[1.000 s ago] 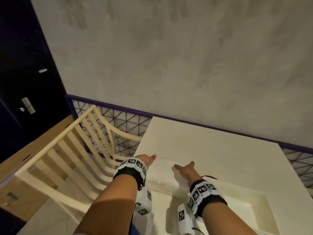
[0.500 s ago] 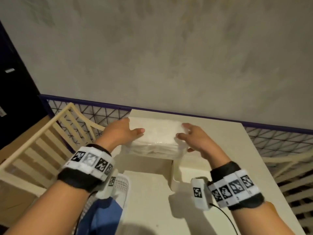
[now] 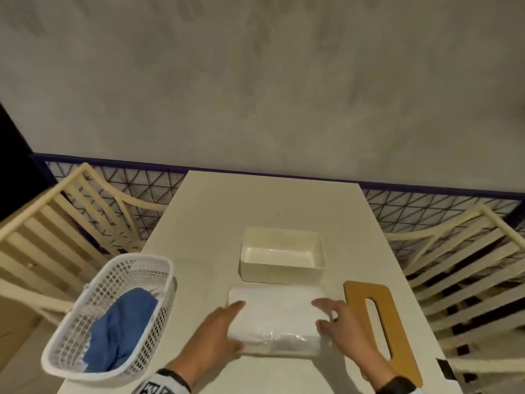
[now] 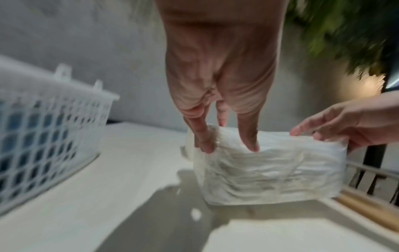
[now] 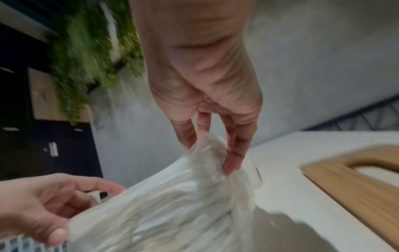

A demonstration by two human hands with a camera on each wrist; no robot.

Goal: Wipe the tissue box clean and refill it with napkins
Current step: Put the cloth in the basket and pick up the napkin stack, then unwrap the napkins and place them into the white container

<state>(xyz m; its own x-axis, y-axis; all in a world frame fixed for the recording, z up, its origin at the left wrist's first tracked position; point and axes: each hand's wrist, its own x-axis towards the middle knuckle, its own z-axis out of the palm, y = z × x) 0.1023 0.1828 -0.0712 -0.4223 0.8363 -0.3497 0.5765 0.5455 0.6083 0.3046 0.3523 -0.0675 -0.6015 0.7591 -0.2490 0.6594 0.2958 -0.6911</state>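
Note:
A pack of white napkins [image 3: 274, 317] in clear plastic wrap sits low over the table, just in front of the empty white tissue box [image 3: 284, 273]. I cannot tell whether the pack touches the table. My left hand [image 3: 218, 334] grips its left end, with the fingers [image 4: 204, 145] curled on the wrap. My right hand [image 3: 338, 325] pinches the right end, fingertips [image 5: 232, 163] bunching the plastic. The box's wooden lid [image 3: 397, 336], which has a slot, lies flat to the right of the pack.
A white mesh basket [image 3: 71, 331] holding a blue cloth [image 3: 119, 331] stands at the table's left front corner. Slatted chairs [image 3: 42, 245] flank the table on both sides. A grey wall rises behind the table [image 3: 227, 211].
Both hands took hold of the napkin pack at the far part of the table, lifted it and drew it toward me. It now sits in front of the box.

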